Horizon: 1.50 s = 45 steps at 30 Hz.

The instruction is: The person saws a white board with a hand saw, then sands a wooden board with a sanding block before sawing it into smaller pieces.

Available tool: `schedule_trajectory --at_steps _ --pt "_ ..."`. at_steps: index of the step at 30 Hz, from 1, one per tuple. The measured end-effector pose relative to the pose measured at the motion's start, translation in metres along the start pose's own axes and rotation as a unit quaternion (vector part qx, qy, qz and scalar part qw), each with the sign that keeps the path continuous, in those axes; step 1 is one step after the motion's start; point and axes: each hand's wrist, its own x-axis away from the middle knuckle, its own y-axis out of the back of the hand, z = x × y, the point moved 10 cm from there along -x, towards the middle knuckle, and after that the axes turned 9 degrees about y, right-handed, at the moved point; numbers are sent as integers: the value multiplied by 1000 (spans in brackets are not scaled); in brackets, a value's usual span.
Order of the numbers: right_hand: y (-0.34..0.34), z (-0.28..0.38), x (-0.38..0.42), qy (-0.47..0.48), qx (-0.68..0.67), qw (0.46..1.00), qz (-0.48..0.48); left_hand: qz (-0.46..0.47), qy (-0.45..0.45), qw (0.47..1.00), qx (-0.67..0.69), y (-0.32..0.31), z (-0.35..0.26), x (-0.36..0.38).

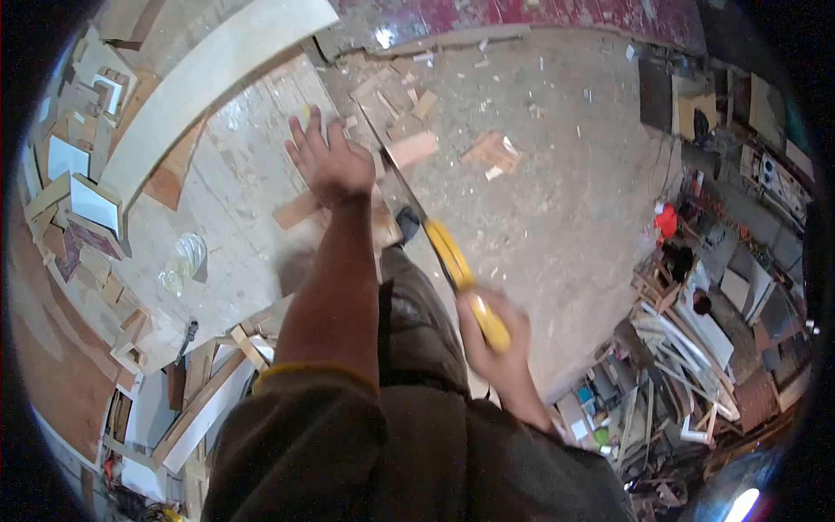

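My right hand is wrapped round the yellow handle of a hand saw. The saw's thin blade slants away to the upper left, passing close to the right of my left hand. That left hand lies palm down with its fingers spread, pressing near the edge of the pale work surface. A short pinkish piece of wood shows just right of the blade; whether it joins wood under my palm is hidden. Beside my left wrist, a strip of wood lies on the surface.
A long curved pale board lies at the upper left. A clear plastic bottle or cup stands on the work surface. Offcuts litter the concrete floor. Wood scraps are piled at the right, more boards at the lower left.
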Motion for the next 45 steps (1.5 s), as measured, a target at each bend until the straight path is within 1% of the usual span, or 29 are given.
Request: schedule_trajectory --at_steps 1,3,7,8,10,12,15,17,18,19,20,21,23,25,26,27,28,30,31,32,33,35,36,38,39,40,43,44,45 --pt "-1 2 -4 9 -1 1000 2 -9 2 1000 0 -3 0 -9" --pt "1 -5 6 -57 -44 997 -4 -3 -2 1000 2 -1 1 0" --pt "-25 -33 -19 -87 -38 995 18 -11 -15 1000 5 -2 1 0" --pt "-16 -23 -13 -45 -51 998 5 4 -13 1000 2 0 3 11" --pt "-7 -19 -6 -36 -46 998 7 -7 -2 1000 9 -1 2 0" --pt "5 -11 13 -42 -31 999 1 -1 0 1000 11 0 4 2" --pt "-35 -31 -26 -64 -58 996 20 7 -6 1000 9 4 5 15" --pt "-21 -26 -14 -86 -59 994 24 0 -9 1000 11 -2 2 5" --pt "-9 -12 3 -75 -29 996 24 9 -16 1000 17 1 5 17" --pt "-2 -5 0 -29 -2 999 22 -17 -24 999 30 -1 3 0" --pt "6 -15 21 -85 -53 995 13 -23 -22 999 32 -6 1 -8" --pt "5 -12 22 -98 -51 994 19 -13 -19 1000 21 -3 2 -1" --pt "-3 -10 -5 -67 -35 997 -8 -14 -22 1000 16 -4 0 -4" --pt "-21 -28 -12 -66 -50 997 1 -11 -23 1000 13 0 -1 2" --pt "-22 -34 -23 -52 -62 997 -8 -32 -25 999 15 -3 -4 -16" --pt "-17 -37 -16 -68 -70 995 -15 -29 -23 999 12 0 -2 -10" --pt "-18 -33 -13 -76 -60 995 28 -15 -22 1000 12 4 -3 3" --pt "-2 -15 -8 -40 -60 997 10 -27 -22 999 8 2 -4 -8" --pt "4 -3 -3 -37 -55 998 -4 -7 -16 1000 -2 1 -2 -1" --pt "5 -7 -2 -28 -3 1000 -7 6 -13 1000 -3 0 3 7" --pt "-5 -17 -7 -34 1 999 -9 5 -15 1000 7 -2 3 5" --pt "-38 -31 -22 -91 -62 993 35 -1 -22 1000 16 1 -1 4" --pt "-28 -35 -23 -82 -72 994 10 -7 -21 1000 19 -2 -3 -6" --pt "-14 -13 -11 -78 -37 996 20 19 -15 1000 8 5 5 15" --pt "-9 -2 -18 -42 0 999 23 9 -17 1000 4 3 2 8" --pt "0 8 -13 -28 -42 999 10 0 -16 1000 0 1 0 -1" --pt "-4 -10 -13 -42 -24 999 -11 -3 -9 1000 10 0 1 1" --pt "-27 -29 -20 -102 -73 992 -1 3 -12 1000 14 0 -2 9" --pt "-42 -34 -24 -87 -81 992 32 9 -12 1000 21 3 0 12"
